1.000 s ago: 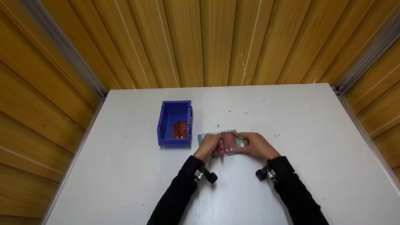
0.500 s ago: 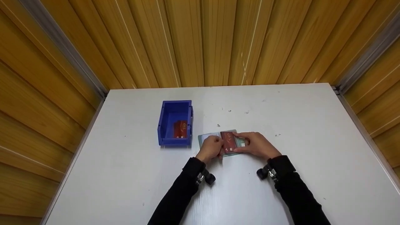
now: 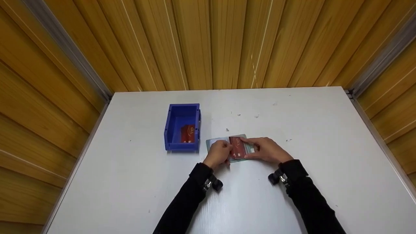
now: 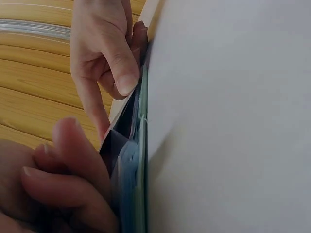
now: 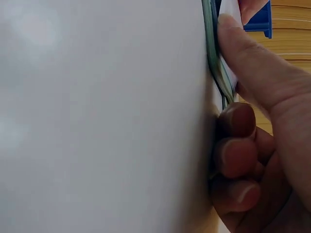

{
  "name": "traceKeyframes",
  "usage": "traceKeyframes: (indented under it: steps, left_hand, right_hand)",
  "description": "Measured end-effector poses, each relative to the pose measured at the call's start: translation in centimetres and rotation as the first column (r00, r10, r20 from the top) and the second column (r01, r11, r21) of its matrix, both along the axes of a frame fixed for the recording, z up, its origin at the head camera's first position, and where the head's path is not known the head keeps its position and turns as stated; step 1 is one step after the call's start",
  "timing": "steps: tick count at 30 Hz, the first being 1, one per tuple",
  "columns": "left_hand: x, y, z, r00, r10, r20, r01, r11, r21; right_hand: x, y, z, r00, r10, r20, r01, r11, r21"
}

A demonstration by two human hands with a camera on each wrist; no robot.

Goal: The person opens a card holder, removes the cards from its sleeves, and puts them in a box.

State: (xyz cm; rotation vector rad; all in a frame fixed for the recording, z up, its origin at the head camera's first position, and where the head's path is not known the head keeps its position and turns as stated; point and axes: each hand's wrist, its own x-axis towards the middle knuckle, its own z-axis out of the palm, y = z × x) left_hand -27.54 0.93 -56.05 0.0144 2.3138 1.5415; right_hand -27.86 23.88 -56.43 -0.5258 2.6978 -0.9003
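A small card holder with clear plastic leaves and a greenish back lies opened out on the white table. Over its right half is a red VIP card, whose right side my right hand holds between thumb and fingers. My left hand has its fingers curled at the card's left edge, pinching a clear leaf of the holder. The left wrist view shows the leaves of the card holder standing slightly apart beside the left fingers. In the right wrist view, the right thumb presses along the holder's edge.
A blue plastic bin stands to the left of the hands, with several red cards inside. Wood-look panels rise behind the table and on both sides. Small dark marks dot the tabletop.
My left fingers have curled in more at the card's left edge, baring more of the holder's left page. The red card has shifted slightly left; my right hand has kept its hold.
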Motion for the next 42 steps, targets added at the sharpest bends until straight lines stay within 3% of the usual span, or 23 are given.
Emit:
traceKeyframes:
  steps: [4,8,11,14,17,20,23,25,26,28,31,35,39,42]
  left_hand:
    - [0.3,-1.1,0.5,0.999,0.031,-0.013,-0.030,0.999,0.038]
    - [0.6,-2.6,1.9,0.991,0.017,-0.130,-0.026,0.997,-0.067]
    - [0.6,-3.5,3.2,0.975,0.002,-0.220,-0.036,0.987,-0.153]
    - [0.3,-4.3,4.7,0.953,0.019,-0.303,-0.077,0.980,-0.182]
    - [-0.1,-5.6,6.3,0.912,0.077,-0.403,-0.160,0.971,-0.178]
    - [-0.7,-7.5,7.7,0.841,0.169,-0.513,-0.291,0.942,-0.166]
    - [-1.6,-9.6,7.9,0.769,0.238,-0.593,-0.426,0.883,-0.198]
    - [-2.1,-10.8,7.5,0.751,0.244,-0.613,-0.487,0.832,-0.265]
    - [-2.4,-11.3,7.1,0.754,0.231,-0.615,-0.501,0.808,-0.310]
    - [-2.7,-12.0,6.2,0.778,0.186,-0.600,-0.497,0.766,-0.407]
    - [-2.9,-12.4,5.1,0.829,0.099,-0.550,-0.441,0.721,-0.535]
    - [-3.2,-12.2,4.2,0.877,-0.011,-0.480,-0.353,0.664,-0.659]
    - [-3.7,-12.0,3.7,0.900,-0.069,-0.430,-0.312,0.587,-0.747]
    - [-3.9,-11.9,3.4,0.898,-0.090,-0.432,-0.317,0.549,-0.774]
  right_hand:
    - [-0.1,0.0,-0.1,1.000,-0.011,0.015,0.011,1.000,0.009]
    - [-0.2,-0.1,-0.1,0.999,-0.020,0.032,0.020,1.000,-0.008]
    - [-0.2,-0.1,-0.2,0.999,-0.028,0.035,0.029,0.999,-0.027]
    - [-0.1,-0.1,-0.3,0.999,-0.028,0.032,0.029,0.999,-0.043]
    - [0.0,-0.2,-0.3,0.999,-0.023,0.029,0.025,0.998,-0.052]
    - [0.0,-0.2,-0.3,0.999,-0.022,0.028,0.023,0.998,-0.054]
    - [0.0,-0.1,-0.3,0.999,-0.031,0.034,0.033,0.998,-0.053]
    - [0.0,0.0,-0.4,0.998,-0.040,0.038,0.042,0.998,-0.054]
    - [0.0,0.0,-0.4,0.998,-0.044,0.040,0.046,0.997,-0.055]
    - [-0.1,0.0,-0.4,0.998,-0.049,0.042,0.052,0.997,-0.055]
    - [-0.1,0.0,-0.3,0.998,-0.052,0.038,0.053,0.997,-0.052]
    - [-0.1,0.0,-0.3,0.998,-0.049,0.039,0.051,0.997,-0.053]
    - [0.0,0.0,-0.3,0.998,-0.048,0.050,0.051,0.997,-0.058]
    - [-0.1,0.0,-0.3,0.997,-0.053,0.048,0.055,0.997,-0.057]
